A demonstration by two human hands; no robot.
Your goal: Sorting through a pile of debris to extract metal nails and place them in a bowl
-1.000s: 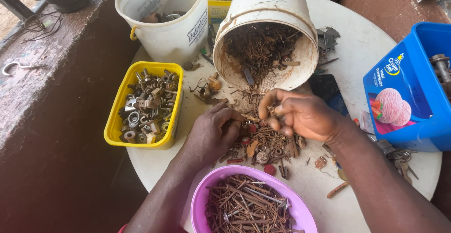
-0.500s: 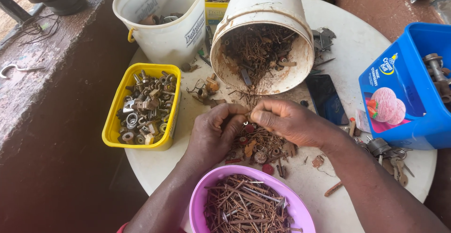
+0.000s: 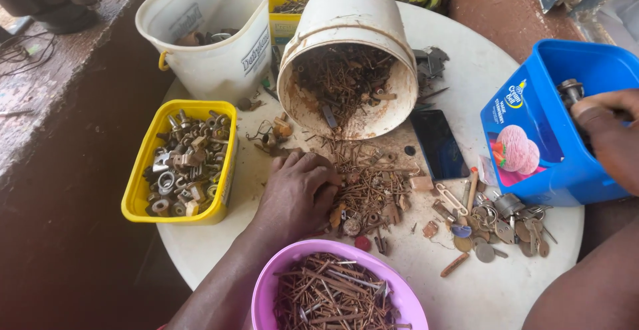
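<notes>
Rusty hardware is sorted on a round white table [image 3: 512, 290] into separate tubs.

A white bucket [image 3: 353, 17] is laid on its side, its long axis running away from the person and its mouth turned toward them, so rusty nails [image 3: 363, 183] spill within reach. The left hand [image 3: 296, 193] is pressed, fingers curled, on that pile. The right hand [image 3: 609, 137] is held over the blue tub [image 3: 532, 114]; its grip cannot be told. Sorted nails are gathered in the pink bowl [image 3: 266, 287].

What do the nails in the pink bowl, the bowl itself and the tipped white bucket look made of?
Nails: likely steel, rusted reddish brown and dull. Pink bowl: plastic by its smooth, uniformly coloured rim. White bucket: probably plastic too, with a moulded band, its inside stained rust-brown.
</notes>
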